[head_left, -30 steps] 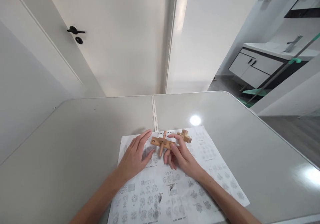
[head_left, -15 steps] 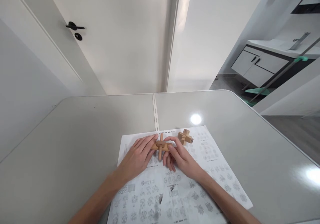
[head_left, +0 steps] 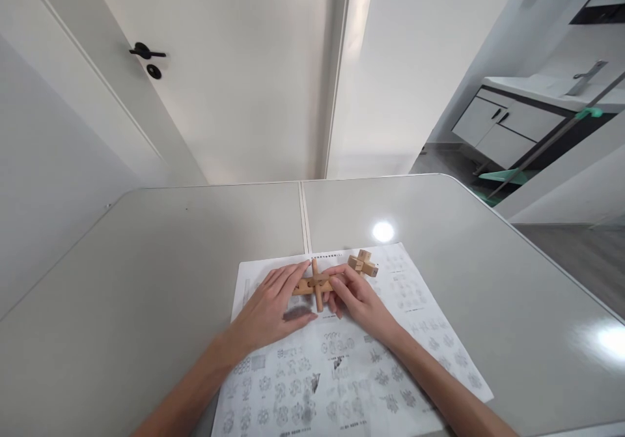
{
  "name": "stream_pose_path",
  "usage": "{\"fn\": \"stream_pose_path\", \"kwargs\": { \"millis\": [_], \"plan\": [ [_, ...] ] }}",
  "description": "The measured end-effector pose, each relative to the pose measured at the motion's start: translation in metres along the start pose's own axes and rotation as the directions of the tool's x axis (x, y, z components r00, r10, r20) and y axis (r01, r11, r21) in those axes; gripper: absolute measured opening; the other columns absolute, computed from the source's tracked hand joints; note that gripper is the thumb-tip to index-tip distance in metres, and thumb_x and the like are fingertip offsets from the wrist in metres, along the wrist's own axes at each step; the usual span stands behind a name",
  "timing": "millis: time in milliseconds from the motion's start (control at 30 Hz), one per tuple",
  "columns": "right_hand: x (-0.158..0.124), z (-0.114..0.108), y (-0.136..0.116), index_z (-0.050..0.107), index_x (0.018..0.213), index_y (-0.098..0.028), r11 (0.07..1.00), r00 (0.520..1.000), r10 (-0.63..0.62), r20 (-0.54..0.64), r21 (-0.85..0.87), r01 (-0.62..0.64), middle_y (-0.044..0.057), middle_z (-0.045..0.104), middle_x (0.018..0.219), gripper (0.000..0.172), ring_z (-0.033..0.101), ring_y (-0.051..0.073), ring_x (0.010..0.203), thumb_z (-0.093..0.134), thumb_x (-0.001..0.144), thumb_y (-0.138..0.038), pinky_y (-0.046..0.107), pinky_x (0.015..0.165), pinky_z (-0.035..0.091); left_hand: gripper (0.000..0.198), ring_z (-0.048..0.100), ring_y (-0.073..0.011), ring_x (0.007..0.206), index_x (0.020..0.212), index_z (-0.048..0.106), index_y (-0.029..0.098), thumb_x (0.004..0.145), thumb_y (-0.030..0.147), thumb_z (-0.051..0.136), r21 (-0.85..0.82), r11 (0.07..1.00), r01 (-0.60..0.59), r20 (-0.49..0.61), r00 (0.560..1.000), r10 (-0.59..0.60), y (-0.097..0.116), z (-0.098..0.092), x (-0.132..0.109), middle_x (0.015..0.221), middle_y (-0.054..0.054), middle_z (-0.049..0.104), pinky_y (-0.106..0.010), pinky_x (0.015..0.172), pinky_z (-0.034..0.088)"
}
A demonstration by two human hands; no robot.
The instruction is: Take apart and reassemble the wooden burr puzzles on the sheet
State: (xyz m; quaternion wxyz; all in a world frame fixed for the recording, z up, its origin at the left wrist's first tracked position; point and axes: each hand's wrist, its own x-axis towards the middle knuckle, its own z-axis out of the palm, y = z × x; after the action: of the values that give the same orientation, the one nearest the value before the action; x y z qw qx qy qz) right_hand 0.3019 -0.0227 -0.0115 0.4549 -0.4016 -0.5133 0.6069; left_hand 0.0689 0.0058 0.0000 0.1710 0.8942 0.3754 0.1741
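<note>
Right hand (head_left: 360, 303): pinches bar (head_left: 303, 286) at right end.
Left hand (head_left: 267, 305): spread wide; contact unclear.
Rod (head_left: 319, 301): handling step, presumably; next needs steady pinch.

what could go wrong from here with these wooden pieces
The wooden rod crossing the wooden bar might slip if it sits loosely. The right hand, close to the wooden burr puzzle, could knock it. The printed sheet underneath might shift if an arm drags on it.
</note>
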Motion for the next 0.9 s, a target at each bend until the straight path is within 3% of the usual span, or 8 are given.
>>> {"fn": "stream_pose_path", "kwargs": {
  "millis": [100, 200, 367, 500, 667, 900],
  "plan": [
    [-0.003, 0.002, 0.002, 0.058, 0.117, -0.022, 1.000, 0.999, -0.012, 0.045, -0.002, 0.012, 0.000, 0.067, 0.078, 0.036, 0.057, 0.015, 0.060, 0.052, 0.104, -0.056, 0.031, 0.058, 0.048, 0.114, 0.045, -0.0344, 0.145, 0.165, 0.009, 0.037, 0.080, 0.060, 0.082, -0.048, 0.998, 0.033, 0.004, 0.999, -0.033, 0.004, -0.001, -0.001, 0.164, -0.010, 0.042, -0.054, 0.117, 0.043],
    [-0.005, 0.004, 0.005, 0.058, 0.115, -0.021, 1.000, 0.994, -0.022, 0.105, -0.002, 0.022, -0.001, 0.066, 0.076, 0.035, 0.058, 0.014, 0.059, 0.052, 0.105, -0.054, 0.030, 0.059, 0.048, 0.124, 0.047, -0.0346, 0.144, 0.163, 0.009, 0.039, 0.071, 0.059, 0.090, -0.112, 0.991, 0.067, 0.003, 0.998, -0.067, 0.008, 0.000, -0.002, 0.161, -0.009, 0.045, -0.055, 0.116, 0.044],
    [-0.004, 0.005, 0.007, 0.059, 0.114, -0.022, 1.000, 0.994, -0.007, 0.113, -0.011, 0.008, -0.002, 0.065, 0.076, 0.036, 0.058, 0.013, 0.056, 0.054, 0.103, -0.056, 0.029, 0.055, 0.047, 0.100, 0.056, -0.0339, 0.132, 0.151, 0.031, 0.038, 0.072, 0.044, 0.091, -0.213, 0.970, 0.118, -0.002, 0.993, -0.121, 0.013, 0.002, -0.002, 0.147, -0.008, 0.057, -0.053, 0.106, 0.051],
    [-0.003, 0.003, 0.009, 0.060, 0.113, -0.022, 1.000, 0.997, -0.004, 0.081, -0.024, 0.006, -0.002, 0.066, 0.075, 0.036, 0.055, 0.011, 0.053, 0.054, 0.103, -0.056, 0.028, 0.053, 0.045, 0.087, 0.060, -0.0326, 0.124, 0.144, 0.040, 0.037, 0.073, 0.038, 0.089, -0.255, 0.952, 0.168, 0.027, 0.986, -0.167, 0.015, 0.000, 0.000, 0.138, -0.007, 0.062, -0.053, 0.102, 0.053],
    [-0.003, 0.003, 0.010, 0.060, 0.112, -0.022, 0.999, 0.997, 0.022, 0.080, -0.041, -0.019, -0.003, 0.065, 0.074, 0.037, 0.053, 0.011, 0.051, 0.056, 0.101, -0.058, 0.027, 0.050, 0.044, 0.085, 0.062, -0.0327, 0.123, 0.144, 0.042, 0.036, 0.073, 0.041, 0.088, -0.275, 0.947, 0.164, 0.012, 0.986, -0.168, 0.014, -0.002, 0.001, 0.133, -0.008, 0.064, -0.052, 0.100, 0.055],
    [-0.002, 0.003, 0.005, 0.060, 0.112, -0.021, 0.997, 0.997, 0.019, 0.068, -0.077, -0.014, -0.004, 0.064, 0.071, 0.038, 0.052, 0.010, 0.048, 0.055, 0.102, -0.057, 0.026, 0.047, 0.043, 0.087, 0.058, -0.0330, 0.131, 0.147, 0.039, 0.036, 0.075, 0.044, 0.087, -0.285, 0.938, 0.198, 0.034, 0.980, -0.196, 0.012, 0.001, 0.000, 0.144, -0.009, 0.059, -0.051, 0.104, 0.054]
  ]
}}
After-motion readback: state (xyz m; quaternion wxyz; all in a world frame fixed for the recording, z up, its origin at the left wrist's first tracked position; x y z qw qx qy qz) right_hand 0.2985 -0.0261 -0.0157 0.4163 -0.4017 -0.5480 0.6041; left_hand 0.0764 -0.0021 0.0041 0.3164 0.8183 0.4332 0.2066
